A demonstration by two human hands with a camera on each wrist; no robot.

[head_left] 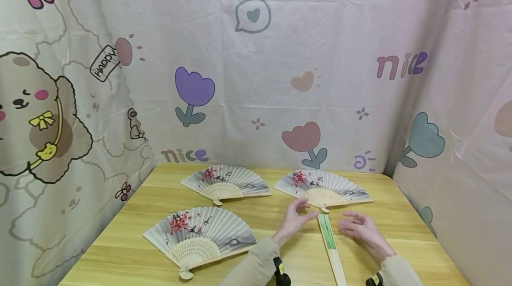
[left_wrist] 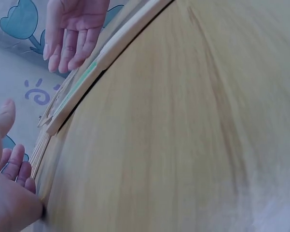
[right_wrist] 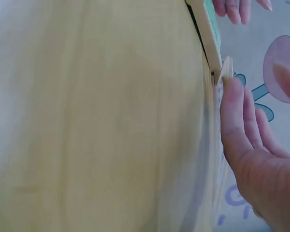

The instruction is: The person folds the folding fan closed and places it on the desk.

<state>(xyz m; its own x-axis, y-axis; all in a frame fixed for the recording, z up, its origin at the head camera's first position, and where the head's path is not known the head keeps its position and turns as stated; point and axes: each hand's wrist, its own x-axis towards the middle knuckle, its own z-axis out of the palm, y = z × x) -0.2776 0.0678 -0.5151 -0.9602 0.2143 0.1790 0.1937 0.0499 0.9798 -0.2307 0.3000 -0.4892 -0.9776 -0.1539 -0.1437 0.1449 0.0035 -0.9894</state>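
Observation:
A folded hand fan lies on the wooden table, its far half green and its near half pale wood ribs. To its left, my left hand hovers with fingers loosely bent and nothing held, its fingertips close to the fan's far end. My right hand is on the other side, fingers relaxed and also holding nothing. The left wrist view shows the folded fan edge-on, with a gap between it and the left hand. Just beyond its far end stands a spread fan with red blossoms on grey.
Two more spread fans, one at the back left and one at the front left, lie on the table. Printed curtains hang behind the table and along both sides.

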